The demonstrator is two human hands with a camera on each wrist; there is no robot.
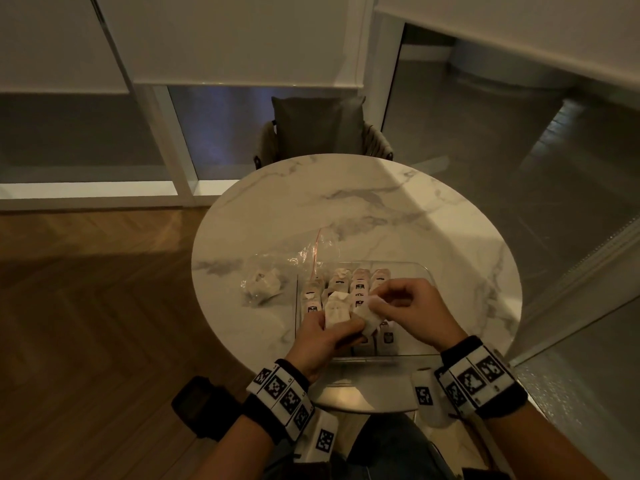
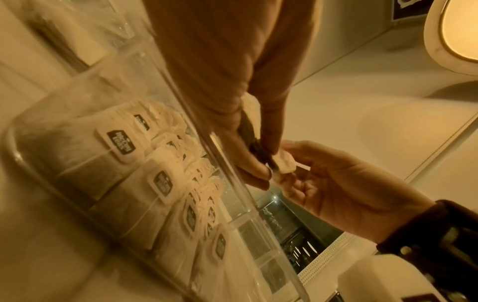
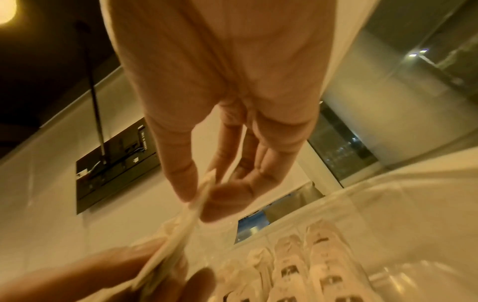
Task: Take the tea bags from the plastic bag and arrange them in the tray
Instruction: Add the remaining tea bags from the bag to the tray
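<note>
1. Pale paper tea bags [image 1: 337,315] are gripped in the left hand [image 1: 320,341], whose fingers curl round a small bundle of them, thumb on top, above the near left part of the tray.
2. Its partner, the right hand [image 1: 412,311], pinches a corner of one pale tea bag [image 3: 199,196] between thumb and forefinger; the other fingers are loosely bent. That bag runs from the pinch down to the left hand's fingers [image 3: 108,271], so both hands have hold of it.
3. Just beneath and beyond both hands sits the clear, rounded-corner plastic tray [image 1: 424,271] on the tabletop. Rows of pale tea bags with small dark-printed tags [image 2: 121,143] stand packed on edge inside it, filling the part under the hands and running away from them; the strip of tray right of the right hand holds no bags that can be seen.
4. Left of the left hand, and a little farther away, lies the crumpled clear plastic bag with a red seal strip [image 1: 298,261], with a pale clump of tea bags [image 1: 261,284] inside. It touches or overlaps the tray's far left corner.
5. All of this rests on a round white marble-patterned tabletop [image 1: 363,202].
</note>
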